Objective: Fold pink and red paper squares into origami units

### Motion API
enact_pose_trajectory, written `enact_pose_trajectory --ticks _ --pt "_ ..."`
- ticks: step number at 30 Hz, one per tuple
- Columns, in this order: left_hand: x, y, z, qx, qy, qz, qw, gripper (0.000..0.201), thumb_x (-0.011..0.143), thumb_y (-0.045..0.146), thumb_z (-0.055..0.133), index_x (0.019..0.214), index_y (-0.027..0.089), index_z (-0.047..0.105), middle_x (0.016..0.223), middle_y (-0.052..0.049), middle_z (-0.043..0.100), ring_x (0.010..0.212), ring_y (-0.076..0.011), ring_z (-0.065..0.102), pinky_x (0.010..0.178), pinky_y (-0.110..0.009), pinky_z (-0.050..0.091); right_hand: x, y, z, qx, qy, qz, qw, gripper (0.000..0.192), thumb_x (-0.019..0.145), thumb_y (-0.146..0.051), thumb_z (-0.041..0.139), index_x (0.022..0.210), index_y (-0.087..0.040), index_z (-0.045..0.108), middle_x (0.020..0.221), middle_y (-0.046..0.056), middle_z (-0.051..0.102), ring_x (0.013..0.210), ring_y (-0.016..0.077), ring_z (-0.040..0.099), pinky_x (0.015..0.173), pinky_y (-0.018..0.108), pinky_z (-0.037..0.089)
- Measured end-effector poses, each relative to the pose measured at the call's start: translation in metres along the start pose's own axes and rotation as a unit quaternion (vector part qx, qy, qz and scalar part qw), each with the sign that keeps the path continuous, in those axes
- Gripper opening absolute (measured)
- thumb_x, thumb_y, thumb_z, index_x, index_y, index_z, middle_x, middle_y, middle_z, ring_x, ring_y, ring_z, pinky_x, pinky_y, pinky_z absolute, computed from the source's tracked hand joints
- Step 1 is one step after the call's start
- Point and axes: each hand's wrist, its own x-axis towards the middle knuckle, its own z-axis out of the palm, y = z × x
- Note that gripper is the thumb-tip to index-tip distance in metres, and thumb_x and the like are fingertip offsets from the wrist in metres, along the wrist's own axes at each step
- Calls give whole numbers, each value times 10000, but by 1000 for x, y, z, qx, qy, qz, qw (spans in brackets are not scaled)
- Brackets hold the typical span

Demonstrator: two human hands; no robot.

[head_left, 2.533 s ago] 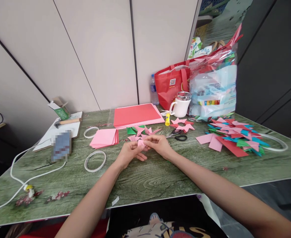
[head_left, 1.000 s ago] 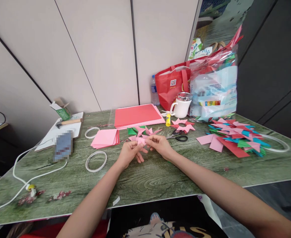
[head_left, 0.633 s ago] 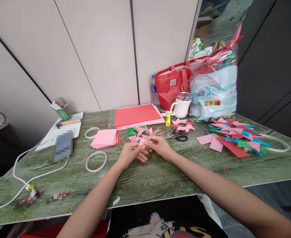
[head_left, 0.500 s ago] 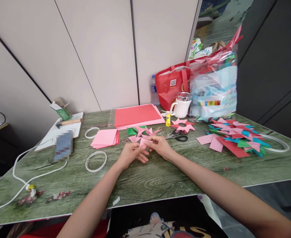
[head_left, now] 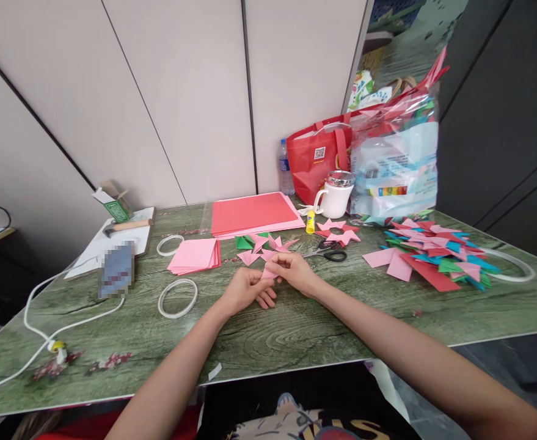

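A small piece of folded pink paper [head_left: 268,274] is pinched between my two hands above the table's middle. My left hand [head_left: 247,287] grips it from the left, its lower fingers curled beneath. From the right, my right hand [head_left: 294,272] holds the paper's upper edge with thumb and fingertips. Just behind them lie folded pink and green paper pieces [head_left: 254,242]. To the left sits a stack of pink and red paper squares [head_left: 195,255]. Black-handled scissors [head_left: 335,255] rest right of my right hand, partly behind it.
Two tape rolls [head_left: 178,299] lie at left, near a hammer [head_left: 128,225]. Red sheets [head_left: 254,214], a glue stick [head_left: 310,222], a white mug [head_left: 335,194] and a red bag [head_left: 311,160] stand behind. A colourful folded-paper pile [head_left: 437,247] and a full plastic bag [head_left: 394,165] are at right.
The pink paper has turned and moved slightly lower in my fingers. My left hand has shifted a little down and right; both hands keep hold of it.
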Motion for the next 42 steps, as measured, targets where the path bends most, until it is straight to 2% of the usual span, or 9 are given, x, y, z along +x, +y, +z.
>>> enact_pose_trajectory --ticks 7,12,16,22,29,32,36,40,42 --pt "-3 4 2 -40 -43 11 998 362 710 434 593 744 74 602 675 -124 679 570 -203 657 507 -298 533 -2 -1 0 2 14 -10 1000 310 647 -454 638 636 -149 581 502 -40 479 397 49 359 365 182 276" --pt "0 3 -1 -33 18 8 999 341 704 436 595 744 99 559 572 -77 656 463 -177 629 406 -246 492 0 -1 1 13 27 -11 999 299 637 -450 644 692 -158 618 634 -7 579 479 79 465 432 205 382" --pt "2 3 -6 -2 52 10 999 321 739 422 549 767 102 551 461 -30 605 330 -137 555 295 -181 394 3 4 -2 2 28 -4 1000 308 656 -463 622 647 -155 609 566 -13 553 456 79 459 427 205 384" --pt "3 4 -8 -26 67 5 997 277 735 385 547 776 111 542 519 -24 622 346 -137 565 302 -193 398 3 3 -3 11 54 0 999 312 640 -470 637 629 -160 598 541 -22 547 439 81 450 424 213 382" --pt "4 3 -8 56 115 40 991 310 773 413 464 683 125 535 443 14 547 300 -101 492 291 -178 298 4 3 -6 0 46 -14 999 320 638 -460 644 585 -150 588 541 -5 570 465 92 499 431 206 393" --pt "4 2 -13 152 195 77 966 353 778 437 446 615 135 528 438 24 517 319 -81 448 343 -189 299 4 5 -4 14 40 3 999 305 648 -446 636 634 -144 598 559 -11 567 482 90 517 421 192 399" --pt "5 0 -24 304 343 155 875 385 769 436 469 516 146 496 435 39 445 420 -74 404 449 -195 304 3 3 -1 17 53 22 998 280 655 -416 633 697 -141 608 571 -16 568 487 85 529 421 184 418" --pt "9 -5 -26 284 270 144 909 387 802 442 397 579 152 521 409 54 407 413 -84 387 446 -197 299 3 0 -1 34 74 38 996 338 636 -379 654 883 -164 572 640 -16 600 487 83 542 391 171 408" --pt "10 -7 -23 299 228 135 917 400 803 448 394 566 152 524 397 53 402 414 -89 394 447 -199 302 3 -1 0 23 46 43 998 282 655 -386 633 794 -145 584 599 -17 586 460 67 520 387 162 397"
